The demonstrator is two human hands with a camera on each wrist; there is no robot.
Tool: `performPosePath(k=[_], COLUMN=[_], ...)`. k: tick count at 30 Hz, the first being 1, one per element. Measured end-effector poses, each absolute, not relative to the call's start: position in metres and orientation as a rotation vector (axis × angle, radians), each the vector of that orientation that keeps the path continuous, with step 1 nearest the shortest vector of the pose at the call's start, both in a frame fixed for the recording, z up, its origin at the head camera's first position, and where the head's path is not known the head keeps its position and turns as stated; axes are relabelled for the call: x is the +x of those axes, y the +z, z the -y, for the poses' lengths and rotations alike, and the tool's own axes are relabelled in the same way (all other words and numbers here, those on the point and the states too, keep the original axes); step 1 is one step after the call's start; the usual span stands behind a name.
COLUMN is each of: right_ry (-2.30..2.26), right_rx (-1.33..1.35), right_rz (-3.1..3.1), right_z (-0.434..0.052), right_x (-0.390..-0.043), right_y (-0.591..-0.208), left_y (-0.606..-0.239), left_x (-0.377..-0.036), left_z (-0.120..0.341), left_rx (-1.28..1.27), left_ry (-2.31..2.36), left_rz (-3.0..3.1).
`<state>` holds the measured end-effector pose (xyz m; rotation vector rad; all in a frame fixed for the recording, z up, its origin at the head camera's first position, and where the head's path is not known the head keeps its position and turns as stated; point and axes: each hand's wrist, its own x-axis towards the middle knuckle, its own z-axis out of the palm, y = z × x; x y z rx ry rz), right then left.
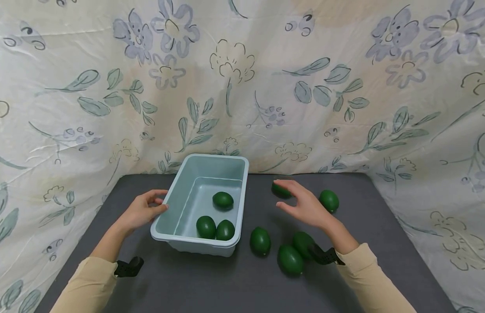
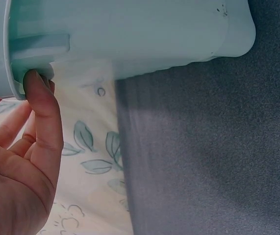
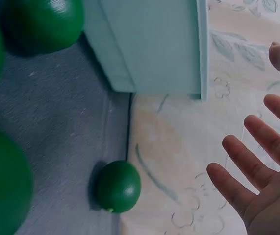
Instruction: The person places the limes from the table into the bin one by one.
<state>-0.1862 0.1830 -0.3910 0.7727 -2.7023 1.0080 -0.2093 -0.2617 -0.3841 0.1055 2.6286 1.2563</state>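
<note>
Fingers [image 2: 44, 105] of the left hand [image 1: 142, 211] curl against the near-left rim of the pale blue rectangular plastic tub [image 1: 179, 191] — in the left wrist view one fingertip presses up under the rim's lip, the thumb lying along the outer edge. Fingers [image 3: 250, 166] of the right hand [image 1: 305, 206] are spread and nearly straight, holding nothing, the palm hovering above the dark grey felt-like tabletop [image 1: 242, 282] to the right of the tub. Its fingertips reach just over a glossy dark green lime-shaped fruit [image 1: 279, 190] lying near the table's far edge, close to the floral cloth backdrop [image 1: 242, 87]; whether they touch it cannot be told. Three like green fruits lie inside the tub: one toward the middle [image 1: 223, 200] and a touching pair [image 1: 215, 228] against the near wall. Outside, one fruit [image 1: 260, 241] sits just beside the tub's near-right corner, two more [image 1: 295, 254] lie close together under the right forearm, and another [image 1: 329, 200] rests to the right of the hand. Open tabletop runs along the near edge and the right side — also to the left of the tub. Cream-coloured sleeves [image 1: 89, 282] cover both forearms, each with a black wrist mount [image 1: 128, 267].
</note>
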Motion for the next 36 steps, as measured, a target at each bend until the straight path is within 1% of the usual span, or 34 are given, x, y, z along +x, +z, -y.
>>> performPosePath(k=[9,25,36], right_ry=[1.052,0.99,0.976], right_rx=[0.722,0.699,0.689], right_rz=[2.734,2.791,2.857], right_z=[-0.203,-0.226,-0.232], right_x=[-0.171,-0.147,-0.136], right_y=[-0.411,-0.465,-0.48], left_y=[-0.384,-0.383,-0.383], left_x=[-0.209,-0.209,-0.209], left_z=[0.262,0.262,0.261], left_rx=[0.098,0.096,0.093], left_ry=[1.258,1.265,1.256], left_rz=[-2.623,-2.615,-2.623])
